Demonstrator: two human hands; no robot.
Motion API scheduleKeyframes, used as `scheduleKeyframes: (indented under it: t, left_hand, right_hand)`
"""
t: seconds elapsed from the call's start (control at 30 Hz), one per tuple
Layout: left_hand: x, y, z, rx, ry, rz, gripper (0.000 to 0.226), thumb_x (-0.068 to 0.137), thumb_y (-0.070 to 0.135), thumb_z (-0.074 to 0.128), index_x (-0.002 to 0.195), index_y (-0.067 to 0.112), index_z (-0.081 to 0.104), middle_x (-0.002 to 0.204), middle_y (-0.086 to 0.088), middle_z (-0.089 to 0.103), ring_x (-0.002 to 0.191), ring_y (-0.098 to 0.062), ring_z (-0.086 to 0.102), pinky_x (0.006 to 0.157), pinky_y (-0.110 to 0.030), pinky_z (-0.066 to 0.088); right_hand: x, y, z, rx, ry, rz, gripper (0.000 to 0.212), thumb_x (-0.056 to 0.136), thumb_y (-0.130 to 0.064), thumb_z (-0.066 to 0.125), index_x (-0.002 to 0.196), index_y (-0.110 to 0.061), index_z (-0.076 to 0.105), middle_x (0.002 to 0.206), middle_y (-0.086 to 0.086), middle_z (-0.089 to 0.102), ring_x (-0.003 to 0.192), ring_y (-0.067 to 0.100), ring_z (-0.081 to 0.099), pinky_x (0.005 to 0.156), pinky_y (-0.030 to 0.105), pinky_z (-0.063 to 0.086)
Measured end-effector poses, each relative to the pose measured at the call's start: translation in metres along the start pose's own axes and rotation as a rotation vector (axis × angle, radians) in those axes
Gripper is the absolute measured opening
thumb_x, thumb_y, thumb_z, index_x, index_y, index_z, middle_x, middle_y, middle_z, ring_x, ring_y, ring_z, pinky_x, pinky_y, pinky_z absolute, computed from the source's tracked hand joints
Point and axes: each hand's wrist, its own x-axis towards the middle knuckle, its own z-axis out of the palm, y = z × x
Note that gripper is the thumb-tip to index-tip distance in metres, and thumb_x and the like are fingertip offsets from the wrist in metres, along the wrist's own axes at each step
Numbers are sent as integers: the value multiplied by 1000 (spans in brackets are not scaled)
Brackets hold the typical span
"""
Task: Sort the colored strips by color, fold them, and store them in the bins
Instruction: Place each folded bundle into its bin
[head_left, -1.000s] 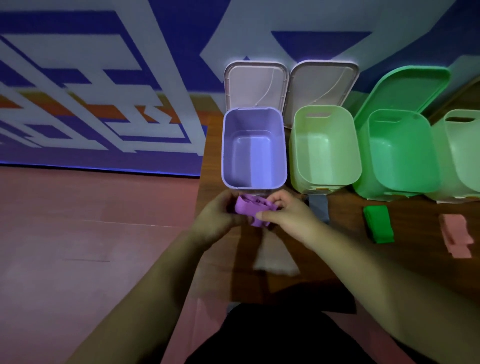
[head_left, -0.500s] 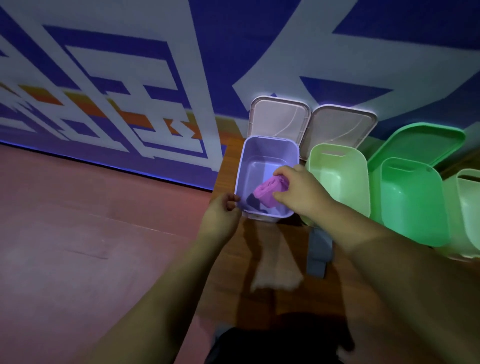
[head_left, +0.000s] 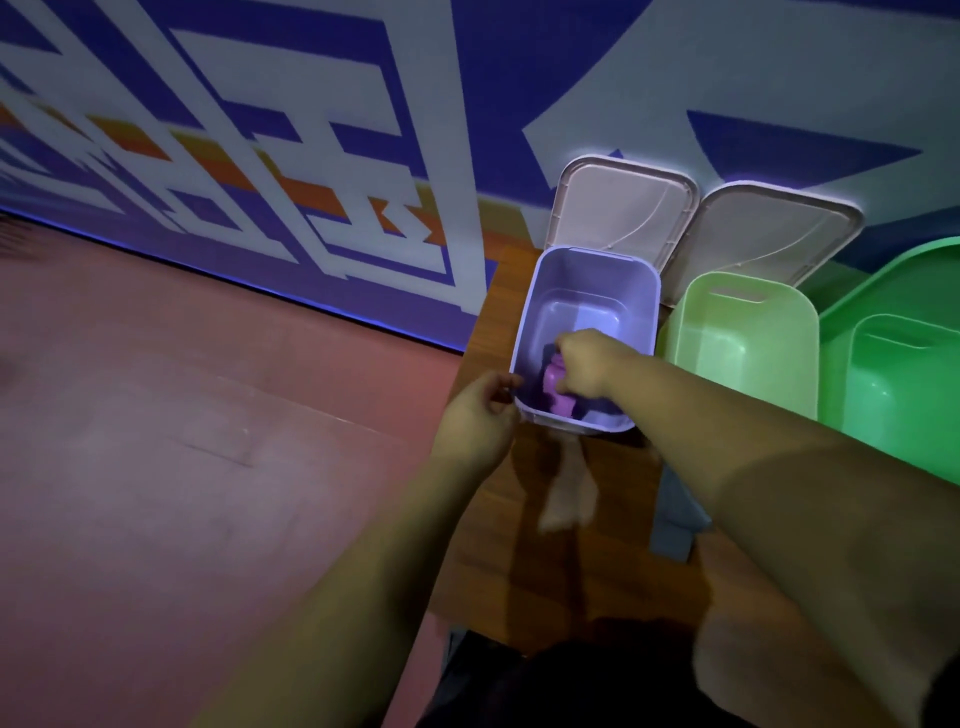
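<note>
Right hand inside the open purple bin, fingers pinching the folded purple strip, which sits low in the bin near its front wall. Left hand at the bin's near-left corner over the worktop, fingers curled; whether they grip the rim cannot be told.
</note>
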Motion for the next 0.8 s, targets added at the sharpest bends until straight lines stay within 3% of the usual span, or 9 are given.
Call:
scheduleKeyframes:
  t: [0.1, 0.2, 0.33, 0.37, 0.47, 0.57, 0.63, 0.7, 0.8]
  left_hand:
    - [-4, 0, -2, 16, -9, 39, 44, 92, 8, 57, 128, 29, 71, 111, 8, 70, 94, -4, 66, 69, 1, 40]
    - [-11, -1, -1, -42, 42, 43, 39, 92, 7, 57, 124, 26, 67, 107, 5, 69, 79, 5, 63, 64, -4, 41]
    - [-22, 0, 8, -28, 121, -88, 17, 89, 19, 61, 105, 18, 57, 95, 2, 68, 88, -22, 66, 74, -32, 47]
    - [-26, 1, 11, -17, 103, -89, 14, 90, 19, 62, 102, 16, 56, 91, 4, 66, 88, -24, 65, 72, -31, 45]
    - [-40, 5, 28, 79, -75, -33, 10, 92, 17, 65, 98, 19, 56, 85, 10, 63, 82, -17, 62, 67, -21, 41]
    - [-40, 7, 56, 269, -327, 22, 11, 90, 18, 64, 100, 14, 62, 97, -2, 72, 96, -29, 68, 83, -37, 51]
    - [-39, 10, 77, 389, -452, 82, 13, 92, 19, 64, 102, 11, 64, 106, -10, 74, 104, -34, 68, 86, -38, 50]
    - [-39, 14, 100, 479, -524, 167, 20, 98, 18, 62, 113, 5, 64, 118, -19, 71, 112, -39, 65, 90, -38, 44]
    - [-44, 25, 133, 566, -571, 224, 27, 106, 18, 53, 123, -2, 61, 125, -22, 68, 119, -39, 63, 98, -39, 40]
  right_hand:
    - [6, 2, 4, 43, 14, 6, 41, 94, -25, 76, 132, -12, 63, 126, 16, 67, 112, 40, 63, 88, 39, 51]
    - [2, 5, 2, 104, 42, 16, 42, 99, -24, 69, 138, -12, 61, 133, 18, 67, 116, 40, 63, 88, 37, 49]
    - [-27, 7, -12, 266, 136, 24, 38, 101, -24, 65, 137, -12, 64, 136, 13, 69, 122, 36, 62, 92, 34, 48]
    - [-39, 7, -17, 322, 182, 29, 35, 101, -24, 65, 135, -13, 67, 133, 11, 71, 121, 33, 64, 96, 35, 50]
    - [-83, 9, -25, 528, 356, 62, 25, 99, -17, 62, 119, -18, 76, 111, 0, 77, 101, 22, 70, 90, 31, 52]
    - [-129, 22, -18, 742, 437, 89, 22, 95, -11, 61, 101, -24, 78, 89, -7, 78, 83, 17, 73, 82, 36, 59]
    - [-157, 37, -6, 833, 453, 130, 22, 95, -11, 62, 94, -27, 76, 78, -7, 77, 68, 7, 68, 74, 32, 57]
    - [-182, 53, 13, 906, 477, 196, 23, 96, -12, 61, 89, -30, 74, 74, -8, 76, 57, 1, 62, 67, 27, 49]
    - [-215, 75, 50, 953, 487, 340, 22, 95, -14, 62, 85, -30, 73, 71, -10, 76, 54, 0, 62, 65, 28, 51]
